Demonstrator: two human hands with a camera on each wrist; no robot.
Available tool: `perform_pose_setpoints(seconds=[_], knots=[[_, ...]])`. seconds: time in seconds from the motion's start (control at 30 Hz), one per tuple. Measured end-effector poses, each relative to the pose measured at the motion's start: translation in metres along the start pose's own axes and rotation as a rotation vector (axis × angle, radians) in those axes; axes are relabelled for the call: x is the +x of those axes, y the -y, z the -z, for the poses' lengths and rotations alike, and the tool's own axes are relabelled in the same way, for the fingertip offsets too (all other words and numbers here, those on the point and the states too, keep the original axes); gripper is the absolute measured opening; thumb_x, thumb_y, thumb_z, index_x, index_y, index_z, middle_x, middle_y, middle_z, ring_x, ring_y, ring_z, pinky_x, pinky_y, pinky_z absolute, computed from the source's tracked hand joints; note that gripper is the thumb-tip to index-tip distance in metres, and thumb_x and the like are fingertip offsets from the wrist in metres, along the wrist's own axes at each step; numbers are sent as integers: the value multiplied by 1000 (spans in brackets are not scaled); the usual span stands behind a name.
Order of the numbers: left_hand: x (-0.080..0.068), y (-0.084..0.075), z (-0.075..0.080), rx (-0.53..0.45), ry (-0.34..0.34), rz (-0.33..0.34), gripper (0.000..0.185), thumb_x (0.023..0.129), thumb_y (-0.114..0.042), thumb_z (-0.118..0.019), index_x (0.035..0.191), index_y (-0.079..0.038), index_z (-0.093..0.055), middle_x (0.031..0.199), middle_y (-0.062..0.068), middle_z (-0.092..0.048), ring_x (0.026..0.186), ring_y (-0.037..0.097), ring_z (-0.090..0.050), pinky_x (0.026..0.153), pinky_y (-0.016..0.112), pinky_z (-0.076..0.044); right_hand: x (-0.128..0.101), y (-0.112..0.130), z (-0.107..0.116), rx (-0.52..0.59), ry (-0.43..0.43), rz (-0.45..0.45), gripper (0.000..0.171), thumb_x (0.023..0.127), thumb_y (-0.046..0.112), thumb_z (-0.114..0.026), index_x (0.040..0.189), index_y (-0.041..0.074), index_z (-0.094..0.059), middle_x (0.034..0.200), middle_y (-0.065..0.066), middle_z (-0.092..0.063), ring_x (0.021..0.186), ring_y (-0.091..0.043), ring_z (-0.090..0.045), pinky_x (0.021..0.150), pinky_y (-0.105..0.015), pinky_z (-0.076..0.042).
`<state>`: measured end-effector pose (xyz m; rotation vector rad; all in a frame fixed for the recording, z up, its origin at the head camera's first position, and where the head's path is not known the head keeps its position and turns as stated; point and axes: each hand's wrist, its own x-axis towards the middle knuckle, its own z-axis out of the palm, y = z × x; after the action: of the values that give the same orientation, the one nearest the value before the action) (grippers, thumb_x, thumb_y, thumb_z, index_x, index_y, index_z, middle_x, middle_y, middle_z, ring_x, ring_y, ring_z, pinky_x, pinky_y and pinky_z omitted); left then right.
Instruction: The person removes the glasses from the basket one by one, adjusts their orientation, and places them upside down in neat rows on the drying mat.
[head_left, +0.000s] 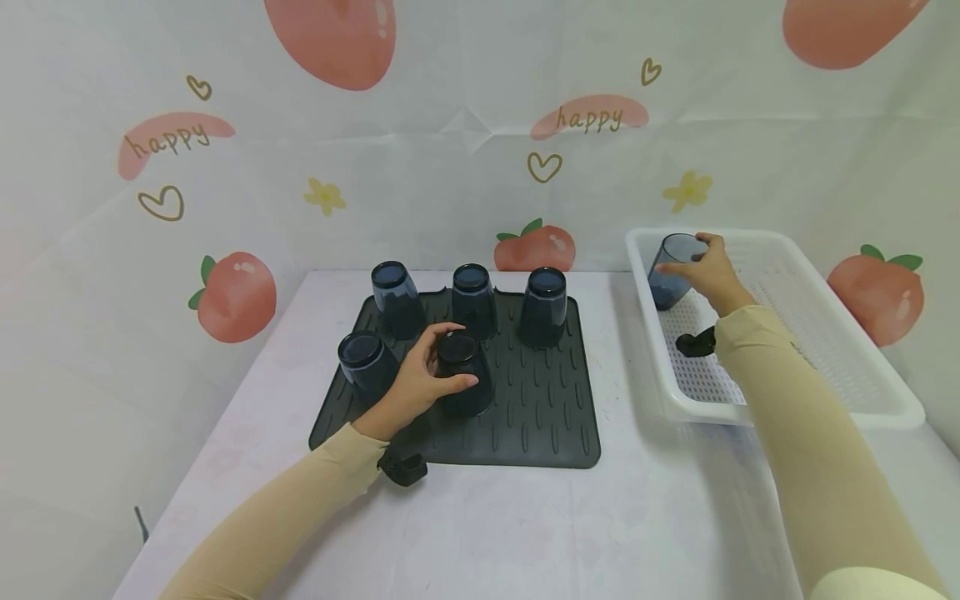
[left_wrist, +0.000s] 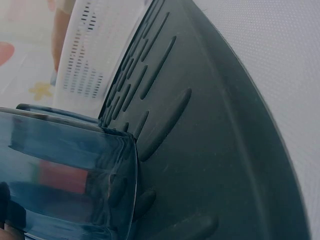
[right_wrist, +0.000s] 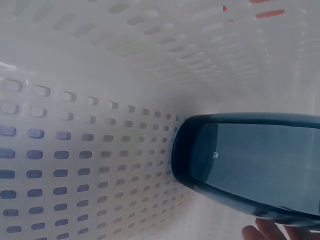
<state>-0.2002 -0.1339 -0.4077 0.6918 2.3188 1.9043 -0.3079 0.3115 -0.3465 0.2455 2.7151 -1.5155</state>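
My left hand (head_left: 416, 379) grips a dark blue glass (head_left: 467, 387) that stands upside down on the black ridged mat (head_left: 536, 429). Thumb and fingers curve round its two sides, and its wall (left_wrist: 65, 175) fills the lower left of the left wrist view. Inside the white basket, at its back left corner, my right hand (head_left: 716, 275) holds another blue glass (head_left: 666, 290) with its mouth upward. In the right wrist view this glass (right_wrist: 255, 165) has its base close to the perforated basket floor; I cannot tell if they touch.
Several more upside-down glasses stand on the mat: a back left one (head_left: 397, 304), a back middle one (head_left: 473, 304), a back right one (head_left: 544, 308) and a front left one (head_left: 367, 367). The basket's rim (head_left: 832, 417) rises right of the mat. A patterned cloth (head_left: 450, 192) hangs behind.
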Motion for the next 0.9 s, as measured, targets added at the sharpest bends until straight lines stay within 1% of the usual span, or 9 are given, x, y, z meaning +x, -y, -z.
perform_pose_setpoints(seconds=[0.17, 0.27, 0.4, 0.57, 0.7, 0.9], knots=[[0, 2, 0, -5, 4, 0, 73, 78, -1, -78, 139, -12, -40, 135, 11, -46, 127, 18, -47, 118, 40, -26, 0, 1, 1, -4, -14, -15, 106, 87, 35, -71, 151, 3, 7, 155, -33, -9, 140, -50, -21, 112, -61, -26], [1, 3, 1, -8, 6, 2, 73, 78, -4, -79, 139, -14, -41, 134, 10, -46, 126, 18, -47, 118, 38, -26, -1, 2, 1, 2, -20, -29, 104, 87, 32, -71, 151, 2, 5, 156, -31, -11, 139, -48, -26, 110, -60, -31], [1, 5, 1, -6, 8, 1, 73, 78, -6, -80, 139, -14, -41, 134, 10, -46, 128, 20, -47, 119, 39, -25, -4, 4, 2, 5, -7, -43, 104, 87, 32, -71, 150, 2, 5, 155, -30, -15, 136, -48, -31, 106, -61, -36], [1, 3, 1, -2, 5, 9, 73, 78, -4, -79, 139, -14, -40, 136, 10, -46, 129, 21, -46, 119, 39, -24, -8, 5, 5, 7, 32, -39, 105, 88, 30, -72, 150, 0, 7, 153, -34, -14, 136, -49, -29, 105, -62, -37], [0, 1, 1, -6, 4, 11, 73, 78, -2, -78, 139, -13, -40, 136, 10, -46, 129, 21, -46, 119, 38, -25, -10, 5, 9, -29, 70, -33, 105, 88, 28, -71, 151, -1, 8, 152, -36, -12, 136, -51, -29, 103, -63, -39], [-1, -2, 0, -2, 3, 10, 74, 78, -2, -78, 140, -12, -40, 135, 12, -46, 129, 21, -46, 117, 37, -27, -13, 4, 18, -50, 163, -40, 106, 88, 26, -72, 152, -2, 9, 152, -38, -11, 135, -52, -29, 100, -63, -41]])
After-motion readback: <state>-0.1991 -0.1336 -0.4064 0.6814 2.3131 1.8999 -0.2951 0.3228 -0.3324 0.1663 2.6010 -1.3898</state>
